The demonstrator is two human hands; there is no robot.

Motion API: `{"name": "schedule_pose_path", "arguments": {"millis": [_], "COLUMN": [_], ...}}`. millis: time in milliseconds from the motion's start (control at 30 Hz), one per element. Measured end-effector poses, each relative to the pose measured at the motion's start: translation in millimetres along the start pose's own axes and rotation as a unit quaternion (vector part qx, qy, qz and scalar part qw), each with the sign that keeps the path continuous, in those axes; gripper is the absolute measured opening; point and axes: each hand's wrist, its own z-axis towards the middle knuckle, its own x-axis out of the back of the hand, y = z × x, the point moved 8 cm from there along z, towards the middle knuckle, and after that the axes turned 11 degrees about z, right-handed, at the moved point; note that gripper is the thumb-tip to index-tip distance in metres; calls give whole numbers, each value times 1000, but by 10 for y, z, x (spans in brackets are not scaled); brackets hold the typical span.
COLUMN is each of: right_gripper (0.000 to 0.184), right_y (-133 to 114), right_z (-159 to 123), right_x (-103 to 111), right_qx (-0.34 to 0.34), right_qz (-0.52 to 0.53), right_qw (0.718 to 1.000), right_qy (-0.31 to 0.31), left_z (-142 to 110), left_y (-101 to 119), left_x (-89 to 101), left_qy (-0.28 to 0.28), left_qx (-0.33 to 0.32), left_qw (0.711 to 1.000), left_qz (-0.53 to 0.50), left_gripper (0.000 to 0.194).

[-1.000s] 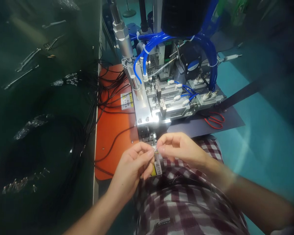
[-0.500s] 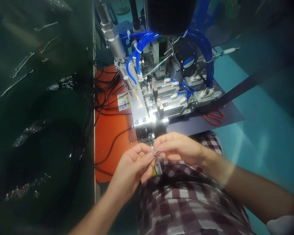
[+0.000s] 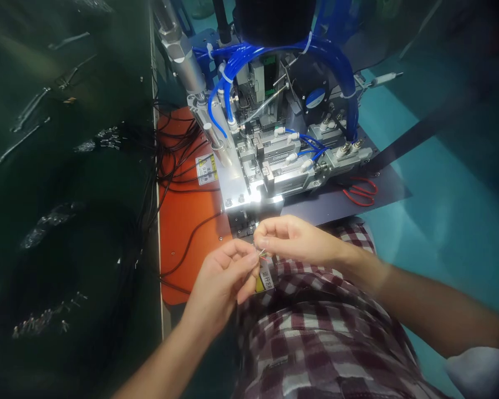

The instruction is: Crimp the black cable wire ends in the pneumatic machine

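Thin coloured wires [image 3: 263, 255], one red and others pale or greenish, poke out from between the fingertips of both hands. My left hand [image 3: 228, 271] is closed in a pinch around them, thumb against index finger. From the right, my right hand [image 3: 289, 238] pinches at the same wires with thumb and forefinger, its fingertips almost touching the left ones. The wire ends are too small to make out fully. Just beyond the fingers stands the lit front of a metal machine [image 3: 253, 202], with a yellow and white label [image 3: 266, 277] below the hands.
Blue air hoses [image 3: 332, 61] arch over the machine's cylinders. Red-handled pliers or scissors [image 3: 361, 193] lie on the grey plate at right. Black cables [image 3: 170, 144] cross the orange base [image 3: 191, 221]. At left, a dark table [image 3: 66, 183] holds bundles of cables with shiny ends.
The view has shifted slightly. My right fingers have closed in on the wires near the left fingertips, and a red wire now shows between the hands.
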Motion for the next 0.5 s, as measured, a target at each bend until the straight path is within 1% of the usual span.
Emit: {"name": "schedule_pose_path", "arguments": {"millis": [67, 133, 233, 333, 500], "right_gripper": [21, 18, 19, 25, 28], "right_y": [-13, 19, 97, 174, 217], "right_z": [-47, -99, -127, -109, -79], "right_x": [81, 125, 100, 84, 58], "right_qx": [12, 9, 2, -3, 2], "right_qz": [-19, -22, -2, 34, 66], "right_qw": [998, 995, 996, 997, 996], "right_qy": [63, 98, 87, 76, 58], "left_z": [-9, -13, -7, -1, -7], "left_y": [17, 20, 19, 15, 14], "left_x": [15, 23, 29, 30, 23], "left_qy": [18, 25, 22, 15, 3], "left_qx": [-10, -12, -13, -9, -9], "left_qw": [1000, 1000, 1000, 1000, 1000], "left_qz": [-3, -9, -16, -20, -20], "left_gripper": [21, 21, 21, 21, 20]}}
